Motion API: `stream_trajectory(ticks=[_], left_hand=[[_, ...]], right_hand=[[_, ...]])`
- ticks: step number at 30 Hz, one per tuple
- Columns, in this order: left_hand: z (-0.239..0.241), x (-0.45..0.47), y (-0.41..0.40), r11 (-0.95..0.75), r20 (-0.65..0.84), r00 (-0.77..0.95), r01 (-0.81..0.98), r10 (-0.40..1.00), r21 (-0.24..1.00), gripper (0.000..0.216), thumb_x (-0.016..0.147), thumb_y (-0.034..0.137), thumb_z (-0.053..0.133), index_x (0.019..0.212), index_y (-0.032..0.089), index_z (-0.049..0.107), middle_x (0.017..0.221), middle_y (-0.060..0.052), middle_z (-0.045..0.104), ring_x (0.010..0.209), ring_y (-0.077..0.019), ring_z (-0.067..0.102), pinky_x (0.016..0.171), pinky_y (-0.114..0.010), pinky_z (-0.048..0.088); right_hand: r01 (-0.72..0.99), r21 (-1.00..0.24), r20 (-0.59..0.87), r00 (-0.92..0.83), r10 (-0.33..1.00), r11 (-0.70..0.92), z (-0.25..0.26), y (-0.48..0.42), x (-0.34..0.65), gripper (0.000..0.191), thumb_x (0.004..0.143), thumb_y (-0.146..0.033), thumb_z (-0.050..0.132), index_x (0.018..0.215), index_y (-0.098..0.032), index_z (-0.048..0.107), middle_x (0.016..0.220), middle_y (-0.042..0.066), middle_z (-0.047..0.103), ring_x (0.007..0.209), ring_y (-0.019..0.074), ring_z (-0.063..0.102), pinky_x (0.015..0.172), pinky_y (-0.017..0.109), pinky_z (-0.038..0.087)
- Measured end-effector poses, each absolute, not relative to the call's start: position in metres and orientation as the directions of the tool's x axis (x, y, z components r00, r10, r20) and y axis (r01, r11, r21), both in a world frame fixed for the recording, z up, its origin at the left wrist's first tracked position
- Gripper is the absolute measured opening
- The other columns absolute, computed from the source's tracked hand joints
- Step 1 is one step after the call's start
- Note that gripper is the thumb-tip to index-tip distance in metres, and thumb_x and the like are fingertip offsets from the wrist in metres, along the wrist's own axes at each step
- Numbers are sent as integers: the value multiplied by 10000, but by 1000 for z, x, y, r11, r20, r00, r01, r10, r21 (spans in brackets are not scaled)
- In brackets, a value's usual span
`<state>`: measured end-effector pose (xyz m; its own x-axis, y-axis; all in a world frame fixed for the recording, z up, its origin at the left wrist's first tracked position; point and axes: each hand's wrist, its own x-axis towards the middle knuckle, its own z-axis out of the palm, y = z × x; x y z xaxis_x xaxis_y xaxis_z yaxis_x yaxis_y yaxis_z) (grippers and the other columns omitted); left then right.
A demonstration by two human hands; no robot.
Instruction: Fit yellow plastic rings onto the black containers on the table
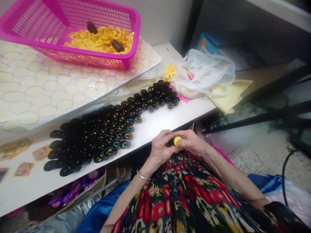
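Observation:
Close in front of my body, just off the table's front edge, my two hands meet around a small round yellow piece [177, 141]. The fingers of my right hand [194, 142] pinch it, with the thumb against its face. My left hand [161, 147] is closed alongside, its fingertips meeting the right ones; something dark shows between the hands, but its shape is mostly hidden. Nearest to them on the white table [160, 118] stand many small black round cups [123, 144] in packed rows, with colourful bits inside those at the front and right.
A pink basket [85, 53] of yellow rings [102, 38] and two dark brown pieces stands on sheets of round stickers [64, 79]. Behind the cups' right end lies a white plastic bag [209, 66]. Cards [24, 169] lie at left; below is a box of purple packets [73, 191].

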<state>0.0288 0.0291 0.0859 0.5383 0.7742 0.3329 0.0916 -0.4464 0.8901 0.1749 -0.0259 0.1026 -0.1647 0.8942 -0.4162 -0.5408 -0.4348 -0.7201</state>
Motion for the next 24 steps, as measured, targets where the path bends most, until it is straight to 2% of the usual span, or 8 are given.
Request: stream_trajectory(ticks=[3,7,11,14,21,24], left_hand=[[82,29,23,-563,450,494,102,744,820,302,652,220,712,949,176,672,941,-62,625,832,-157,613,719,-262,523],[78,30,21,-612,498,451,147,740,777,248,666,230,705,899,157,666,868,-53,631,764,-137,616,672,-237,525],[81,30,24,-576,471,412,180,780,797,224,658,254,719,846,144,667,866,-64,633,771,-141,614,678,-243,523],[84,31,24,-517,424,398,160,813,841,218,646,260,734,817,143,668,851,-60,634,761,-134,609,667,-239,516],[82,32,24,-410,340,394,107,854,906,247,606,257,766,807,149,671,833,-50,631,744,-133,600,655,-246,502],[78,31,25,-381,318,394,92,862,920,269,598,253,770,830,157,675,834,-45,635,752,-138,598,672,-257,498]], right_hand=[[-504,-780,-386,-79,919,-372,101,-26,173,346,576,-179,787,906,-141,688,666,-19,630,545,54,565,511,144,479],[-427,-818,-385,-92,918,-386,97,-25,173,338,665,-305,735,946,-127,676,673,-1,637,511,71,581,489,175,504],[-440,-803,-361,-176,916,-401,98,-22,177,527,681,-506,673,1030,-113,633,774,49,641,556,132,639,504,250,557],[-464,-783,-372,-186,909,-415,104,-21,178,574,727,-591,572,1002,-90,630,779,79,639,574,140,643,508,258,563],[-430,-808,-405,-89,910,-402,110,-23,169,444,775,-504,579,952,-102,642,810,74,644,602,122,639,543,240,569],[-487,-781,-434,-29,901,-391,108,-22,163,420,793,-491,566,877,-88,647,759,70,646,556,110,622,516,235,562]])
